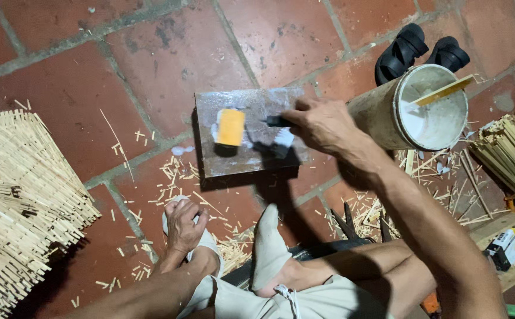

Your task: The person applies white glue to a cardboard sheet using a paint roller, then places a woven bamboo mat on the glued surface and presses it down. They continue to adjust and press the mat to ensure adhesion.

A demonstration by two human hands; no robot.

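Observation:
My right hand (322,125) grips the dark handle of a small paint roller, whose yellow roller head (231,127) rests on a flat grey board (251,109) smeared with white glue. The board lies on the red tile floor in front of me. My left hand (183,225) rests closed on my left foot, which is wrapped in pale cloth, and holds no tool. My other cloth-wrapped foot (267,245) lies beside it, toes toward the board.
A pale round tub (431,109) with white liquid and a flat stick stands tilted at the right. Behind it lie black sandals (417,50). Stacked bamboo sticks (18,207) fill the left, another bundle (514,150) the right edge. Splinters litter the floor; a wooden box (505,248) sits lower right.

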